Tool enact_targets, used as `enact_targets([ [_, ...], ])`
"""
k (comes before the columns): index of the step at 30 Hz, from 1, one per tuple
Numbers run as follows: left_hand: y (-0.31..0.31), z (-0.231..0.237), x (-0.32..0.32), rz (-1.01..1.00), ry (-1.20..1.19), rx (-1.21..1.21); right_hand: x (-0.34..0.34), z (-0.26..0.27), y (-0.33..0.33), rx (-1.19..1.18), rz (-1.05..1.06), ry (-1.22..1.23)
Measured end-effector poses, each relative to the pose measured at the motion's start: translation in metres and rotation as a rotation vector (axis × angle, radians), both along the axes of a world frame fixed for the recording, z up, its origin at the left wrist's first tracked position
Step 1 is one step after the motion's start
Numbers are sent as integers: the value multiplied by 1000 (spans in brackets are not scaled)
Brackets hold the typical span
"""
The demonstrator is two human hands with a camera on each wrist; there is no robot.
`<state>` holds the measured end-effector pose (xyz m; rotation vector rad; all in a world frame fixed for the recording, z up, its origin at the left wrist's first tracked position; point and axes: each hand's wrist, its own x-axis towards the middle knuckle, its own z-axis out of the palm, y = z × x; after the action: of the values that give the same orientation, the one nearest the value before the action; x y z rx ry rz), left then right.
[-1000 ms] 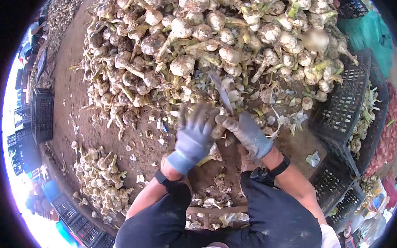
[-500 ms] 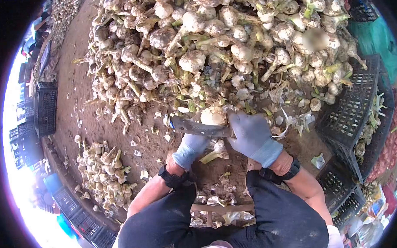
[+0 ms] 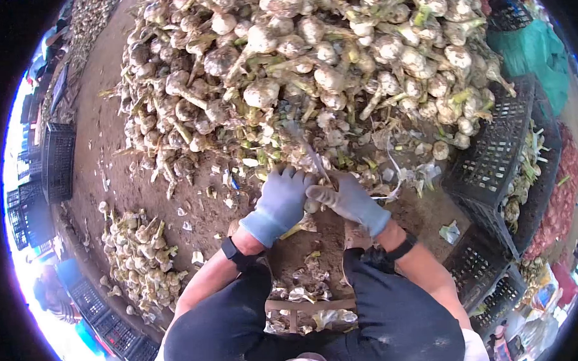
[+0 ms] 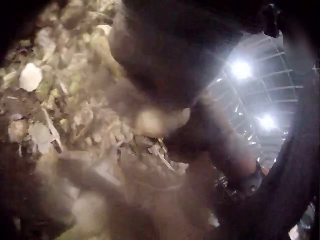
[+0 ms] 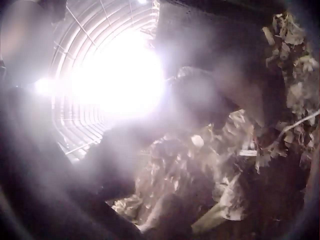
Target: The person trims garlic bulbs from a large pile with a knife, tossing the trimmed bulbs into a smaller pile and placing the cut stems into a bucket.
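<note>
My left hand [image 3: 278,205], in a grey-blue glove, curls over a garlic bulb [image 3: 311,206] mostly hidden beneath the fingers. In the left wrist view a blurred pale part of the bulb [image 4: 150,122] shows below the dark glove. Close beside it, my right hand [image 3: 352,200], gloved too, grips a knife [image 3: 317,159] whose blade points away from me, towards the heap. The thumb of the right hand reaches across to the bulb. Below the hands lies another garlic bulb with its stalk [image 5: 231,201], partly covered in the head view.
A large heap of garlic [image 3: 323,77] with stalks rises in front. A smaller garlic pile [image 3: 139,259] lies on the left. Black plastic crates [image 3: 492,151] stand at the right, and more crates [image 3: 59,162] at the left. Peelings and cut stalks litter the dirt floor.
Half a second ago the blade lay crosswise, pointing left, below a pale bulb at the left hand. Now it points forward, and the left hand covers most of the bulb.
</note>
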<state>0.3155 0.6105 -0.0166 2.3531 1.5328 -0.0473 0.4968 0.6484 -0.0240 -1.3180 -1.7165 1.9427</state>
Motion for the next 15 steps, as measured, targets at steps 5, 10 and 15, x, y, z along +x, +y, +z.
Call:
enact_targets([
  [5,11,25,-17,411,-457,566,0,-9,0,-350,-301,164],
  [10,-9,-18,-7,788,-1262,-390,-21,-12,-2,18,-159,138],
  [15,1,-15,-24,640,-695,-379,4,8,9,433,-23,-336],
])
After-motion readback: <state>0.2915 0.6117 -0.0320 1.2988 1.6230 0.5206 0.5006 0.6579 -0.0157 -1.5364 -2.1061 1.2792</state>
